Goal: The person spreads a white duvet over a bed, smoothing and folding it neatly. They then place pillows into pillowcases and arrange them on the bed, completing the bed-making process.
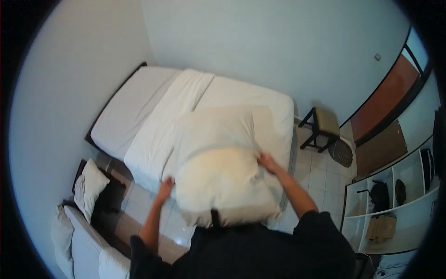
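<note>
A cream pillow (217, 178) is in front of my torso, its lower end near my black shirt. Its far part runs into a pale pillowcase (217, 130), which stretches out above the bed. On the right, my right hand (267, 163) pinches the edge of the pillowcase where the pillow enters. My left hand (166, 187) is at the opposite side with curled fingers, and it appears to grip the case's left edge. Beneath is a bed (264, 92) with a white fitted sheet. A folded white cloth (163, 129) lies across the bed's middle.
Beyond the bed's right end stands a dark stool (325, 122) with an olive seat. White shelves (355, 204) at right hold bags and a cardboard box (381, 228). At lower left are another mattress (83, 233) and a pillow (92, 183) by a dark bed frame.
</note>
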